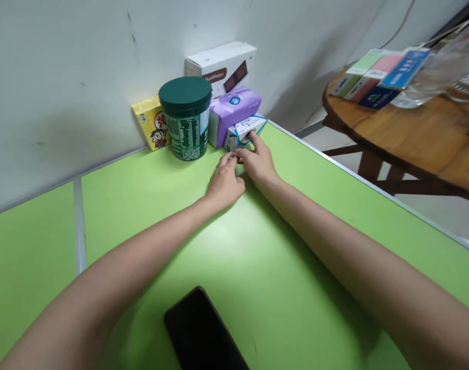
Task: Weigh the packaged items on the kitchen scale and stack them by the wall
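Both my arms reach across a green table (315, 241) toward its far corner. My right hand (258, 163) touches a small white-and-blue carton (243, 129) with a fingertip on its front face. My left hand (224, 181) rests on the table just beside the right one, fingers curled, close to the carton's lower edge; I cannot tell if it holds anything. Behind the carton lies a purple pack (234, 113), and a white box (221, 67) leans on the wall above it. A dark green lidded tub (186, 118) stands to the left, with a yellow cartoon box (152, 123) behind it.
A black phone (202, 331) lies on the table near me. A round wooden table (404, 128) stands to the right, carrying coloured boxes (376, 77) and clear plastic. A white wall backs the green table, and a grey seam (78, 226) splits the tabletop.
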Motion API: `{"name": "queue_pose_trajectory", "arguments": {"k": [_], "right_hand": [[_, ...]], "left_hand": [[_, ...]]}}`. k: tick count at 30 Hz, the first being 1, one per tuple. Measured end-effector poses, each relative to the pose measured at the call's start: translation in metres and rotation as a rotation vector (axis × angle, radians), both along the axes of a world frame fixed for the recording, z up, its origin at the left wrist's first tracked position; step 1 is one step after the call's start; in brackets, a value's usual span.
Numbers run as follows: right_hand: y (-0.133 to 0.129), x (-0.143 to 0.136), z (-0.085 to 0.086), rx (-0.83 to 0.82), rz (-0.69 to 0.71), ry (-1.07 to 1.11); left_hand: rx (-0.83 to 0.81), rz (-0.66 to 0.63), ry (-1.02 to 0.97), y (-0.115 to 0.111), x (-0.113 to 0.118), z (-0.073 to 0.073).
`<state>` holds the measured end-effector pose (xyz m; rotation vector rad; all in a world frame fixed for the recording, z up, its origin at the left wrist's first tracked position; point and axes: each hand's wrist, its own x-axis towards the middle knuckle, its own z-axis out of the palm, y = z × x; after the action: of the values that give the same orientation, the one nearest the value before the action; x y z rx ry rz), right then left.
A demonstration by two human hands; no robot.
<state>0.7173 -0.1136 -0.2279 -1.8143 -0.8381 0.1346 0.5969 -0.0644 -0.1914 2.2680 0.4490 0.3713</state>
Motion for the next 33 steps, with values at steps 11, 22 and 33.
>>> {"name": "queue_pose_trajectory", "arguments": {"k": [11, 22, 33], "right_hand": [[-0.051, -0.205, 0.109, -0.417, 0.700, 0.145], [0.030, -0.421, 0.165, -0.509, 1.347, -0.227], [0.183, -0.527, 0.124, -0.187, 1.067, 0.204]], "left_hand": [[-0.158, -0.103, 0.217, 0.025, -0.205, 0.064], [-0.178, 0.225, -0.076, 0.044, -0.482, 0.101], [-0.146, 0.991, -0.569, 0.143, -0.570, 0.074]]}}
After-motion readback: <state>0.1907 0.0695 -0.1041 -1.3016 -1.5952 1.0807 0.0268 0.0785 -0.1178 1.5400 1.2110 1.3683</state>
